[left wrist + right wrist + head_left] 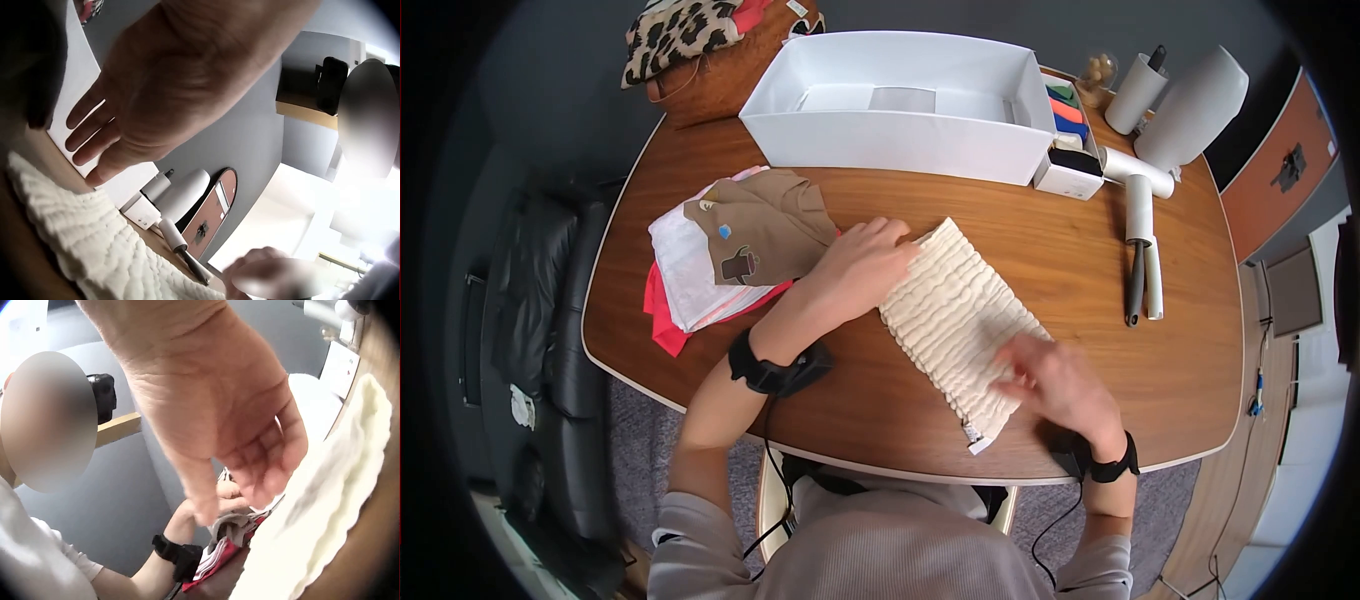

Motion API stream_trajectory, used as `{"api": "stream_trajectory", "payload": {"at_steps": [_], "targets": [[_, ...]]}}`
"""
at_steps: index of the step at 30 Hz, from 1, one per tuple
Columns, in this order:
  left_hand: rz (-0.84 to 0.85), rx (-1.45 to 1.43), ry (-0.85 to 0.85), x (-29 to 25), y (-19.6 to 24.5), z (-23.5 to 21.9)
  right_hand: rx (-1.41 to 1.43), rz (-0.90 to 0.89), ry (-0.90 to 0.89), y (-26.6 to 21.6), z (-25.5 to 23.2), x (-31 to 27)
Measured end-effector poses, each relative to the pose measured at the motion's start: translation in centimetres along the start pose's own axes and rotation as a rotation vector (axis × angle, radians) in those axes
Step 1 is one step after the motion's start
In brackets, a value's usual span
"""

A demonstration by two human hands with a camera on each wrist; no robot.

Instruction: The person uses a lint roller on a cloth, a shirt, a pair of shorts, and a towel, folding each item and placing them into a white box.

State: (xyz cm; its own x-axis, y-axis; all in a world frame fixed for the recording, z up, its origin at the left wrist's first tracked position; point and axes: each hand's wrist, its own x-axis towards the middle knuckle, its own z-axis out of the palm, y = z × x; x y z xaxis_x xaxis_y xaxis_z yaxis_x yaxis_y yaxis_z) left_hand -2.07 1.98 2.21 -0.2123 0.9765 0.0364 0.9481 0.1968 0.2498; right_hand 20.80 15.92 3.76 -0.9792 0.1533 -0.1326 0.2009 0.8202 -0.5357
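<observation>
A cream cloth with wavy, puffy ribs (960, 318) lies flat and slantwise on the wooden table, a small white tag at its near corner. At its upper left edge is my left hand (868, 262); the left wrist view shows those fingers (94, 128) spread and nearly straight, with nothing in them. My right hand (1062, 385), blurred in the head view, hovers by the cloth's lower right edge. In the right wrist view its fingers (275, 459) bend loosely above the cloth, thumb apart, holding nothing.
Left of the cloth is a pile of folded clothes, a brown shirt (785, 225) on top. A large white bin (900, 140) stands at the back, beside a small box (1068, 180) of coloured cloths. Lint rollers (1138, 210) lie on the right; a brown bag (720, 80) sits back left.
</observation>
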Motion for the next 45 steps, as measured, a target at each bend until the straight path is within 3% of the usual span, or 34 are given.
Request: {"api": "stream_trajectory", "payload": {"at_steps": [1,3,6,7,10,12,15,19,21,25,30,34,37,40,43,45], "targets": [[-0.021,-0.061,-0.01,0.7,0.6,0.1,-0.075,0.049,0.11,0.6,-0.2,0.2],[0.103,-0.145,0.062,2.1,1.1,0.8,-0.227,0.148,0.329,1.8,-0.5,0.5],[0.315,-0.158,0.157,5.0,1.3,3.5,-0.283,0.188,0.327,4.2,-0.5,0.3],[0.388,-0.144,0.184,5.7,1.8,3.7,-0.222,0.235,0.239,4.5,-0.5,0.4],[0.309,-0.115,-0.129,7.1,3.6,3.2,-0.095,0.333,0.042,4.9,-0.9,0.7],[0.278,-0.125,-0.218,7.7,4.2,3.1,-0.081,0.34,-0.004,4.7,-0.9,0.9],[0.242,-0.104,-0.311,8.3,4.6,2.4,-0.099,0.201,0.032,5.2,-0.6,0.8],[0.218,-0.233,-0.249,8.2,3.8,2.0,0.095,0.213,0.218,5.6,-1.7,0.6],[0.197,-0.337,-0.333,8.0,3.8,0.6,0.206,0.249,0.317,4.8,-3.1,0.3],[0.236,-0.348,-0.352,7.8,3.9,-1.5,0.523,0.029,0.747,5.4,-2.5,0.6],[0.054,-0.266,-0.203,7.7,5.1,-1.8,0.477,-0.128,0.948,4.4,-2.9,0.6],[-0.026,-0.489,-0.004,7.9,5.0,0.0,0.217,-0.298,0.961,3.5,-2.8,0.4],[-0.097,-0.817,0.02,7.9,4.9,0.8,0.223,-0.329,0.883,1.4,-2.3,0.4],[-0.347,-1.188,-0.068,6.9,5.8,0.6,0.26,-0.319,0.684,0.2,-1.4,0.2],[-0.318,-1.284,-0.113,6.4,5.7,0.5,0.329,-0.29,0.36,-0.4,-1.4,0.1],[-0.206,-1.34,-0.143,6.3,5.1,0.9,0.351,-0.32,0.37,0.1,-1.6,0.2]]}}
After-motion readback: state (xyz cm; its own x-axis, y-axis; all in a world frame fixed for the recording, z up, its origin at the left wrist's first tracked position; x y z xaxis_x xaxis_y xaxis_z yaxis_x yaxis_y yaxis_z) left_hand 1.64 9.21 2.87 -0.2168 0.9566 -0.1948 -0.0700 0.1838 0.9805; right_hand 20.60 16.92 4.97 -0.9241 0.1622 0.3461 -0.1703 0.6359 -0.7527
